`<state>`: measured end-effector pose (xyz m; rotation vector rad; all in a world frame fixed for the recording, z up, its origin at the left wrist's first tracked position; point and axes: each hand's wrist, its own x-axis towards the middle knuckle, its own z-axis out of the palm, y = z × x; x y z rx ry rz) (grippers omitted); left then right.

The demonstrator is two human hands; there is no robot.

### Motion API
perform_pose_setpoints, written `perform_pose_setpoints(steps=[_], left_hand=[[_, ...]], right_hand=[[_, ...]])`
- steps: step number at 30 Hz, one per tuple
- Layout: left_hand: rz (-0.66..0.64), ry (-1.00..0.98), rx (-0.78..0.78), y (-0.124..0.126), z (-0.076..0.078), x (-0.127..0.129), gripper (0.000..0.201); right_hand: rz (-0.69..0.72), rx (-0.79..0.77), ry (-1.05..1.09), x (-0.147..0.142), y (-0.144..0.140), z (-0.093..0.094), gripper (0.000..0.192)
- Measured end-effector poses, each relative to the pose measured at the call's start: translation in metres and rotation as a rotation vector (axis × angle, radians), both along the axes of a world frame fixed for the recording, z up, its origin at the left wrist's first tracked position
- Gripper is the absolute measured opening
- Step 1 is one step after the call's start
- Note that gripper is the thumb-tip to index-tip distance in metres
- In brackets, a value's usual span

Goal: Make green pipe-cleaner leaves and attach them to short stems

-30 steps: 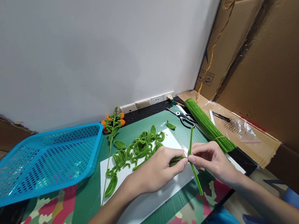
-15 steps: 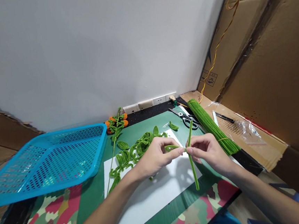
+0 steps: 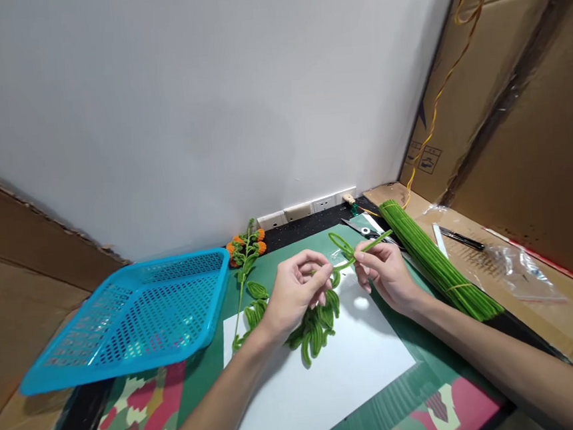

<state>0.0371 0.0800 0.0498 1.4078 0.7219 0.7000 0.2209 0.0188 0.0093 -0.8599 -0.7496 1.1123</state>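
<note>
Between my hands is a green pipe cleaner [image 3: 342,243] with a loop bent into it. My right hand [image 3: 384,270] pinches it near the base of the loop, and one end sticks out to the upper right. Thumb and fingertips of my left hand [image 3: 300,287] are closed on its other end. Below them, finished-looking green pipe cleaner leaves [image 3: 316,329] lie piled on a white sheet [image 3: 332,398], partly hidden behind my left hand. A flower stem with orange blooms [image 3: 244,252] lies to the left of the pile.
A blue perforated basket [image 3: 150,320] stands at the left. Scissors [image 3: 365,230] lie behind my right hand, beside a tied bundle of green pipe cleaners [image 3: 436,262]. Farther right are a black pen-like tool [image 3: 462,238] and a clear plastic bag [image 3: 527,274] on cardboard.
The pipe cleaner has turned from upright to slanting, and its loop now points up between my hands. My hands have risen slightly; the whole view has shifted.
</note>
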Motion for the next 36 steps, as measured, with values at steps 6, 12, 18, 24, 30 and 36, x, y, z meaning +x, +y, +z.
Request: perform_pose_setpoints(steps=[6,12,18,24,30,36], left_hand=[[0.163,-0.070,-0.010,0.006,-0.005,0.003,0.038],[0.129,-0.059,0.101,0.012,-0.004,-0.001,0.032],[0.184,-0.159,-0.015,0.003,-0.013,0.008,0.034],[0.107,-0.083,-0.034,-0.015,-0.028,0.015,0.034],[0.186,0.003,0.049,-0.028,-0.031,0.017,0.040],[0.151,0.042,0.108,-0.032,-0.021,0.018,0.040]], right_hand=[[0.175,0.023,-0.108,-0.001,-0.011,-0.010,0.035],[0.218,0.045,-0.229,-0.010,-0.017,-0.014,0.036],[0.136,0.039,-0.298,-0.008,-0.017,-0.021,0.034],[0.071,0.040,-0.323,-0.009,-0.019,-0.014,0.033],[0.186,0.052,-0.311,-0.003,-0.018,-0.009,0.032],[0.385,0.074,-0.318,0.005,-0.018,-0.009,0.030]])
